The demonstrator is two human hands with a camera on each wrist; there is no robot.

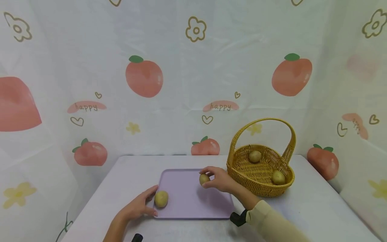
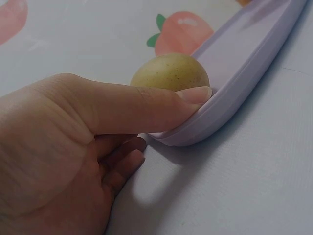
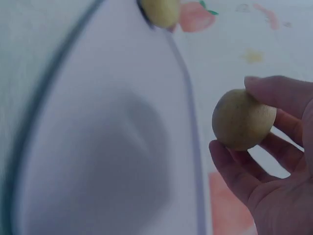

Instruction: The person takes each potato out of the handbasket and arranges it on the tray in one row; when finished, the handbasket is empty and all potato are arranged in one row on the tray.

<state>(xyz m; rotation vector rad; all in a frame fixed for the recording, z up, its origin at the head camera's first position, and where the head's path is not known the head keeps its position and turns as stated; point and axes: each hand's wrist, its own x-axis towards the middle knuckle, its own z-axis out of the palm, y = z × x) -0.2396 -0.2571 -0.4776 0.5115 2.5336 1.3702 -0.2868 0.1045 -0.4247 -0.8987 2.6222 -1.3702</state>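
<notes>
One potato (image 1: pixel 161 199) lies on one tray (image 1: pixel 184 198); the right hand (image 1: pixel 220 179) grips a second potato (image 1: pixel 204 180) above it. Two potatoes (image 1: pixel 255 156) lie in one basket (image 1: pixel 257 189) on the counter (image 1: pixel 320 208). The left hand (image 1: pixel 138 204), thumb and fingers apart, flanks the first potato.

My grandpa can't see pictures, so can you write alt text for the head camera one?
A person's right hand holds a potato above a lilac tray, and the left hand is beside another potato on the tray's left side. To the right, a basket holds two more potatoes; behind is a peach-print backdrop.
</notes>
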